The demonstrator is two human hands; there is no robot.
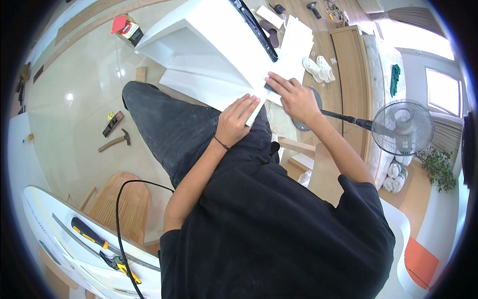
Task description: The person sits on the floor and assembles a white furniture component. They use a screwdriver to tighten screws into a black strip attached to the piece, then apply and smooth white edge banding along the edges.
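Note:
A white box-shaped cabinet body point(219, 45) with an open side leans across my lap, its near corner between my hands. My left hand point(236, 118) lies with its fingers stretched over the edge of a white panel at that corner, steadying nothing else that I can see. My right hand point(298, 99) is at the cabinet's right face, fingers extended and pressed on a small dark flat piece point(270, 88). Its thumb and most of that piece are hidden, so its kind is unclear. A black metal drawer slide point(256, 30) runs along the cabinet's upper face.
On the floor to the left lie a hammer point(115, 140) and a hand plane point(113, 124). A red-lidded container point(126, 30) stands beyond. White clogs point(318, 69) and a standing fan point(403, 127) are to the right. A white table point(37, 209) at lower left bears a yellow-black clamp point(119, 264).

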